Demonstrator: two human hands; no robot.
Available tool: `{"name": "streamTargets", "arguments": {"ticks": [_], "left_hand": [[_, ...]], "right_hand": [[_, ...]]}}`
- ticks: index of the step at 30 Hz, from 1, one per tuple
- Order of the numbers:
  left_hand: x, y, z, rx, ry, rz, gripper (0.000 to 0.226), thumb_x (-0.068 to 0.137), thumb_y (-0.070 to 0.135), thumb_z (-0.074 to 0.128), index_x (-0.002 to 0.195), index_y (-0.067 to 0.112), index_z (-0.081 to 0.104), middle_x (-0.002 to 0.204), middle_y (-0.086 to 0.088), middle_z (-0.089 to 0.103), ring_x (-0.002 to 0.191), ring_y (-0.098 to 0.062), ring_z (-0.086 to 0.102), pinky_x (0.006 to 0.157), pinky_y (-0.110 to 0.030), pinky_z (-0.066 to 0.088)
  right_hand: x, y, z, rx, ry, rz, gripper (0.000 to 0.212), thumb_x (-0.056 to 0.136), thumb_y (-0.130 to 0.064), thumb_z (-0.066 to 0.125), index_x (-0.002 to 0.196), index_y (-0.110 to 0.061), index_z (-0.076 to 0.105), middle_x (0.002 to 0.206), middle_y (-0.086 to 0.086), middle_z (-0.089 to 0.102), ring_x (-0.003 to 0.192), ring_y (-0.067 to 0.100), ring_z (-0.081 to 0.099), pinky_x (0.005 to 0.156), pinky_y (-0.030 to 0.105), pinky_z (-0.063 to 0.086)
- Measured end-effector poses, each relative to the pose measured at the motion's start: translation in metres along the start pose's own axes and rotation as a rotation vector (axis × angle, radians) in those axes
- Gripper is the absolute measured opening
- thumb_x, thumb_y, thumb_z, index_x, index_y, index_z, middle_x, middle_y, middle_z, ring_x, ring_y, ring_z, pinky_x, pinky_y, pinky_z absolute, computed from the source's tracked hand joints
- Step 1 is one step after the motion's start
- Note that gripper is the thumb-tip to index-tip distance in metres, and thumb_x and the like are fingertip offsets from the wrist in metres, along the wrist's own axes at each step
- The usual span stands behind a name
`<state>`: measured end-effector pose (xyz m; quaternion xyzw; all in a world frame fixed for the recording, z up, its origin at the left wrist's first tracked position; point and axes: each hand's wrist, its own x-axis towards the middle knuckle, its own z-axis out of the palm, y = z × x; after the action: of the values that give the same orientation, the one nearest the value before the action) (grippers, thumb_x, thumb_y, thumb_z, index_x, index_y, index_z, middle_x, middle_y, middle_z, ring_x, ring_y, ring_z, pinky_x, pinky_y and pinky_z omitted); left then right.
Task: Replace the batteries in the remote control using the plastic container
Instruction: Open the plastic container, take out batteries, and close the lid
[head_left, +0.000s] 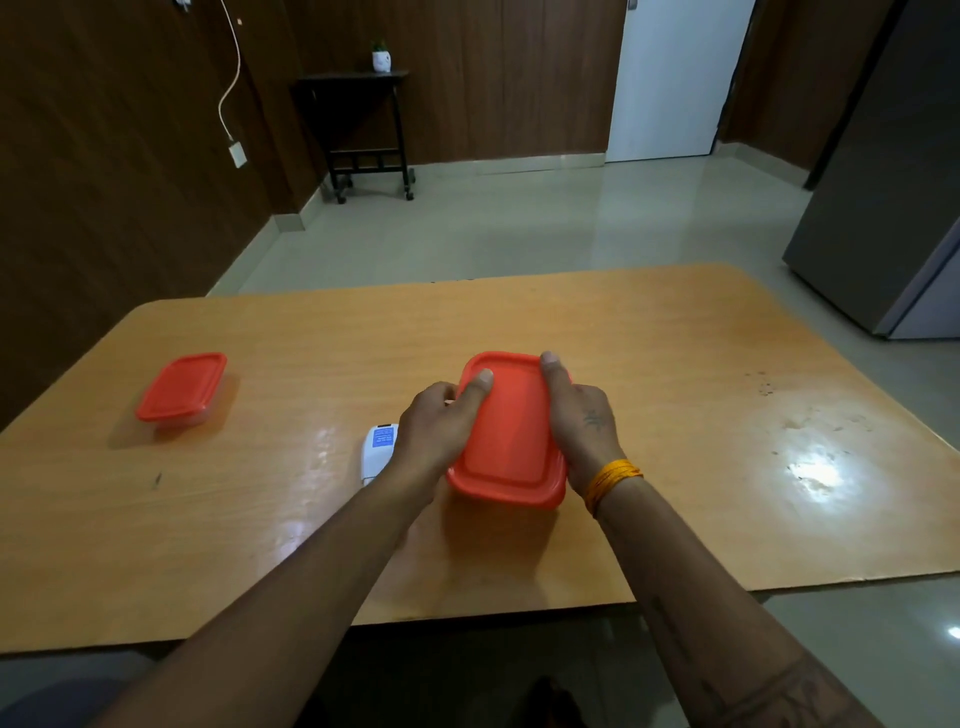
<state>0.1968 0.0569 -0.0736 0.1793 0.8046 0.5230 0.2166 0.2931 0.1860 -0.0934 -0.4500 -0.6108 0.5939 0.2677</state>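
Note:
A plastic container with an orange-red lid (511, 431) stands on the wooden table (675, 415) in front of me. My left hand (441, 431) grips its left side, thumb lying on the lid. My right hand (584, 421) grips its right side, thumb along the lid's right edge. A white remote control (378, 451) with a blue label lies flat just left of my left hand, partly hidden by it. A second container with an orange-red lid (182, 391) sits at the table's far left. What is inside the containers is hidden.
The table's near edge runs below my forearms. Beyond the table lies a tiled floor, with a small dark wheeled side table (363, 130) carrying a white pot by the wall. A grey fridge (893, 208) stands at the right.

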Motion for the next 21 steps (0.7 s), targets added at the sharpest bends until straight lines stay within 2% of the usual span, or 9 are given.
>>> {"name": "streamTargets", "arguments": {"ticks": [2, 4, 7, 11, 15, 18, 21], "left_hand": [[-0.013, -0.007, -0.001, 0.026, 0.027, 0.094, 0.044, 0.094, 0.055, 0.068, 0.084, 0.012, 0.062, 0.083, 0.002, 0.066, 0.08, -0.022, 0.064, 0.07, -0.042, 0.057], [-0.025, -0.011, -0.003, -0.023, -0.026, 0.109, 0.038, 0.097, 0.035, 0.07, 0.081, 0.003, 0.058, 0.08, -0.008, 0.062, 0.076, -0.024, 0.063, 0.066, -0.047, 0.064], [-0.031, -0.011, -0.004, -0.066, -0.07, 0.073, 0.028, 0.098, 0.021, 0.07, 0.078, 0.005, 0.059, 0.076, -0.014, 0.061, 0.071, -0.029, 0.066, 0.062, -0.044, 0.066], [-0.023, -0.007, 0.002, -0.038, 0.035, 0.094, 0.034, 0.094, 0.025, 0.074, 0.069, 0.007, 0.061, 0.064, -0.007, 0.062, 0.064, -0.025, 0.065, 0.078, -0.052, 0.064], [-0.015, 0.009, 0.02, -0.09, 0.099, 0.083, 0.04, 0.088, 0.034, 0.076, 0.077, -0.002, 0.064, 0.073, -0.021, 0.07, 0.074, -0.038, 0.075, 0.08, -0.057, 0.065], [-0.008, 0.021, 0.044, -0.115, 0.091, 0.094, 0.039, 0.093, 0.031, 0.075, 0.081, -0.004, 0.065, 0.073, -0.013, 0.069, 0.072, -0.033, 0.075, 0.08, -0.055, 0.066], [-0.002, 0.031, 0.073, -0.143, 0.088, 0.116, 0.039, 0.101, 0.033, 0.069, 0.087, -0.002, 0.069, 0.086, -0.012, 0.075, 0.078, -0.028, 0.077, 0.075, -0.045, 0.068]], "right_hand": [[0.005, -0.002, -0.009, 0.017, 0.051, 0.012, 0.086, 0.071, -0.093, 0.05, 0.067, -0.009, 0.067, 0.074, 0.01, 0.07, 0.072, 0.034, 0.065, 0.067, 0.047, 0.052], [0.008, -0.003, -0.018, 0.01, 0.06, 0.016, 0.08, 0.075, -0.09, 0.051, 0.072, -0.011, 0.064, 0.073, 0.008, 0.064, 0.068, 0.03, 0.059, 0.063, 0.041, 0.046], [0.008, -0.001, -0.022, 0.023, 0.069, 0.02, 0.067, 0.078, -0.083, 0.055, 0.074, -0.016, 0.055, 0.073, 0.003, 0.056, 0.068, 0.027, 0.053, 0.063, 0.035, 0.041], [-0.002, -0.008, -0.029, 0.072, 0.093, -0.019, 0.044, 0.095, -0.058, 0.062, 0.097, -0.014, 0.064, 0.088, 0.0, 0.063, 0.078, 0.022, 0.059, 0.067, 0.035, 0.046], [-0.02, -0.01, -0.044, 0.125, 0.138, -0.078, 0.024, 0.1, -0.039, 0.066, 0.102, -0.016, 0.069, 0.094, -0.002, 0.067, 0.082, 0.018, 0.06, 0.07, 0.037, 0.052], [-0.021, -0.009, -0.061, 0.149, 0.163, -0.081, 0.027, 0.099, -0.034, 0.067, 0.122, -0.019, 0.064, 0.108, 0.0, 0.069, 0.092, 0.018, 0.066, 0.079, 0.045, 0.06], [-0.009, -0.009, -0.083, 0.187, 0.148, -0.126, 0.038, 0.099, -0.026, 0.069, 0.135, -0.019, 0.059, 0.124, 0.003, 0.068, 0.107, 0.022, 0.068, 0.084, 0.037, 0.057]]}}
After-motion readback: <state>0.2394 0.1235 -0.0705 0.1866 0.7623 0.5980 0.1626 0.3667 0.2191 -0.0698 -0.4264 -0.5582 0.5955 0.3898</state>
